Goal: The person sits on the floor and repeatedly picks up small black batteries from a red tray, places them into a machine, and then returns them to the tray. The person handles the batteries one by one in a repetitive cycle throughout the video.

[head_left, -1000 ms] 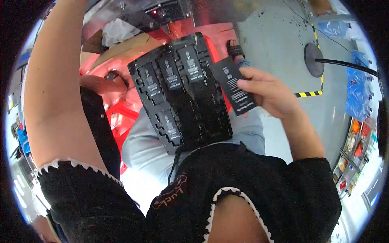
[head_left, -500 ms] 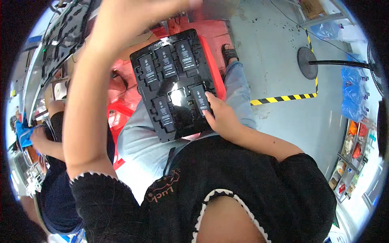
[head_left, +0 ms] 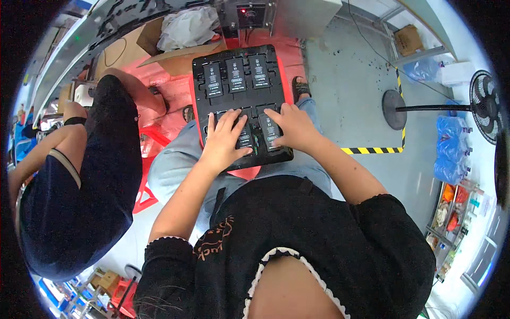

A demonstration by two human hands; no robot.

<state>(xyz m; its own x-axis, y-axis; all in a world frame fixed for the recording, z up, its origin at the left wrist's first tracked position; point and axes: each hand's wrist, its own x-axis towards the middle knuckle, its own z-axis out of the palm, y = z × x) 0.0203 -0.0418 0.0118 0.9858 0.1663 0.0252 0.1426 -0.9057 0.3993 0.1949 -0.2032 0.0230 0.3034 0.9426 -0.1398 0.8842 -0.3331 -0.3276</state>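
Note:
A black plastic tray (head_left: 234,102) lies across my lap, with flat black batteries in its recesses. Three batteries, among them a middle one (head_left: 235,74), fill the far row. My left hand (head_left: 219,142) rests palm-down over the near row, its fingers spread; beneath them a near middle battery (head_left: 244,137) shows in part, and the recess to its left is mostly covered. At the tray's near right, my right hand (head_left: 298,126) lies with thumb and forefinger apart on the near right battery (head_left: 270,128). The other fingers bend at the tray's edge.
A co-worker in dark clothes (head_left: 95,175) sits close on my left. Beyond the tray are an open cardboard box (head_left: 183,61) with white plastic (head_left: 188,26) and red floor sheeting (head_left: 175,87). A black fan (head_left: 483,101) stands right, near striped floor tape (head_left: 372,151).
My left hand has come down from its raised reach past the tray onto the near row, where a middle battery now lies. My right hand has stayed at the near right battery.

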